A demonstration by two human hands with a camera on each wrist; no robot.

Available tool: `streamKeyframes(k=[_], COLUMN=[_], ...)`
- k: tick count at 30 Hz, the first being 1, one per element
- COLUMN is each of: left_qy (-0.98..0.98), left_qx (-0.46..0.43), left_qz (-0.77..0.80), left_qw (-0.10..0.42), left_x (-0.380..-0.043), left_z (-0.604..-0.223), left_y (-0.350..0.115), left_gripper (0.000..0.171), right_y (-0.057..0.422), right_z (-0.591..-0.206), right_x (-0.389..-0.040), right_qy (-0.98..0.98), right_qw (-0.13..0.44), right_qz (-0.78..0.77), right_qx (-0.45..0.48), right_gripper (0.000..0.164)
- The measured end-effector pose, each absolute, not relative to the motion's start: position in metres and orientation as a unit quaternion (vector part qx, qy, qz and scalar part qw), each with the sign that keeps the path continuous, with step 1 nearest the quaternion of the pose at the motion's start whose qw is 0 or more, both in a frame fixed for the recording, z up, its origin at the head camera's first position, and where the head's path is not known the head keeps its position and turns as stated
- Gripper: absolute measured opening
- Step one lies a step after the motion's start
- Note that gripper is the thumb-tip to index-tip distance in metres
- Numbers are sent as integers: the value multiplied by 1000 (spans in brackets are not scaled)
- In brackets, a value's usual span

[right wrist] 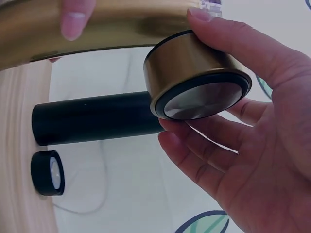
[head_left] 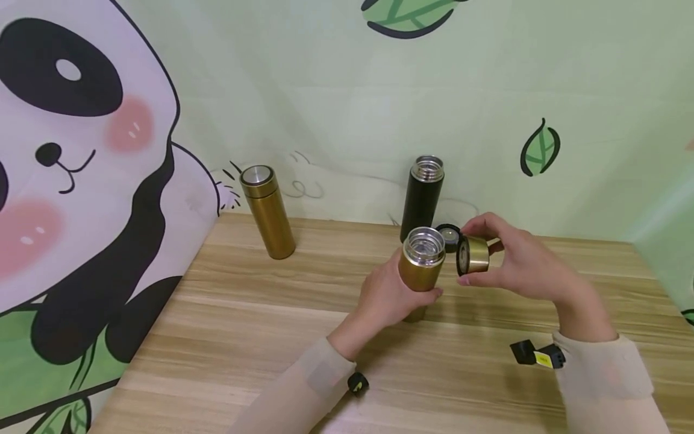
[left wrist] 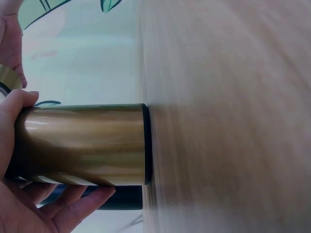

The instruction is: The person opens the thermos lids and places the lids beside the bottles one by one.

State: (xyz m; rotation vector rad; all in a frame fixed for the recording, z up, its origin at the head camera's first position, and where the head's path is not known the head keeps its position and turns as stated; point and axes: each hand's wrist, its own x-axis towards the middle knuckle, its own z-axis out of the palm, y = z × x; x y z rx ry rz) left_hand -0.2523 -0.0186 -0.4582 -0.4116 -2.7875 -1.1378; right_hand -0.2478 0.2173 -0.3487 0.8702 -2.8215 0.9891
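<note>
My left hand point(head_left: 387, 292) grips a gold thermos bottle point(head_left: 420, 274) near its top. The bottle stands upright with its mouth uncovered, showing a steel rim and screw neck. To its right, my right hand point(head_left: 523, 265) holds a gold lid point(head_left: 477, 254) between thumb and fingers, tilted sideways and apart from the bottle. In the right wrist view the lid point(right wrist: 197, 77) shows a shiny metal top ringed in black. Behind the held bottle is a black thermos bottle point(head_left: 422, 196), also uncovered, with a black lid point(head_left: 449, 237) on the table beside it.
A second gold thermos bottle point(head_left: 269, 214) with its lid on stands at the back left of the wooden table point(head_left: 233, 337). Behind the table hangs a pale green backdrop point(head_left: 303, 90) printed with a panda and leaves. Small black wrist devices sit at both sleeves.
</note>
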Motion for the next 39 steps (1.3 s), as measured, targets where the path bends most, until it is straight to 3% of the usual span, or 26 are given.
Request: streamKeyframes(k=[39], left_qy=[-915], left_qx=[-131], left_qz=[-379], left_qw=[57], left_x=[-252], left_z=[-462], left_y=[-19], left_gripper=[78], right_y=[226], right_z=[-418], right_x=[-252], right_qy=[-879], right_qw=[24], right_qz=[403], right_qx=[255], right_gripper=[71])
